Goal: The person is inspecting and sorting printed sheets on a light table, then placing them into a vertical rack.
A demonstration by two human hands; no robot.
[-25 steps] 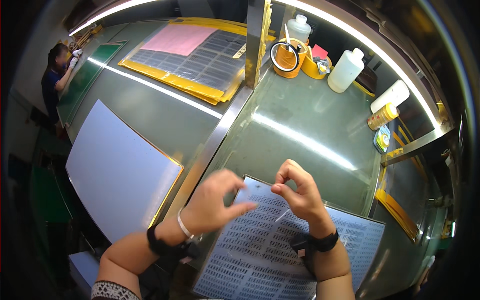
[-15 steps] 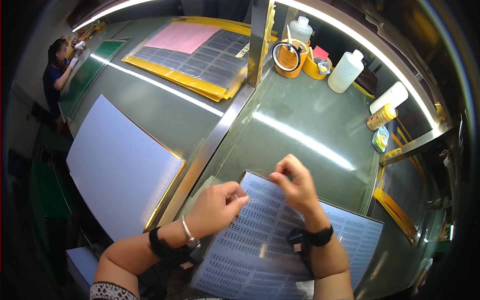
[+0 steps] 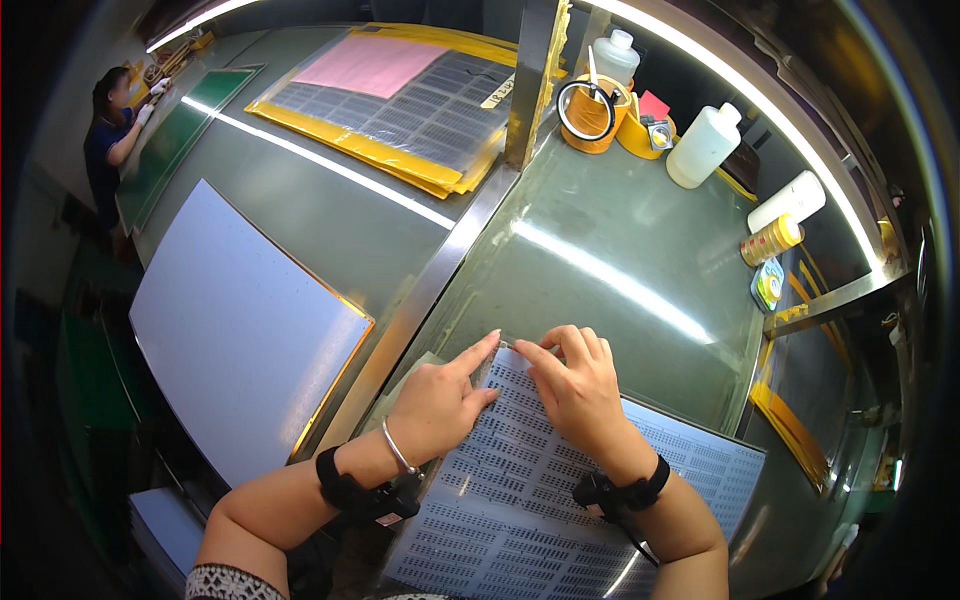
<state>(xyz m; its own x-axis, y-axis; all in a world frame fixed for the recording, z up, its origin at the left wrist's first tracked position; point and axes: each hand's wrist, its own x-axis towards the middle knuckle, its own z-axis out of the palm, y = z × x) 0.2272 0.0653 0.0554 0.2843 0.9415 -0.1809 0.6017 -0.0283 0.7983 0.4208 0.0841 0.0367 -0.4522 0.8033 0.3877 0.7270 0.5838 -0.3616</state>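
Observation:
A panel with a white face covered in rows of small black marks lies beneath my hands. My left hand is at its far left corner, index finger stretched to the edge and thumb apart over the surface. From the other side, my right hand reaches the same corner with bent fingers, one fingertip on the edge close to my left index finger. No held object shows in either hand. Both wrists wear black straps with small devices, and a bangle circles my left wrist.
A plain white panel lies to the left, past a metal rail. Yellow-edged films lie behind it. Tape rolls, a bottle and a can line the far side. A person works at far left.
Both hands have come together at the panel's far left corner. My left index finger has straightened, and my right hand has moved left and down from above the panel.

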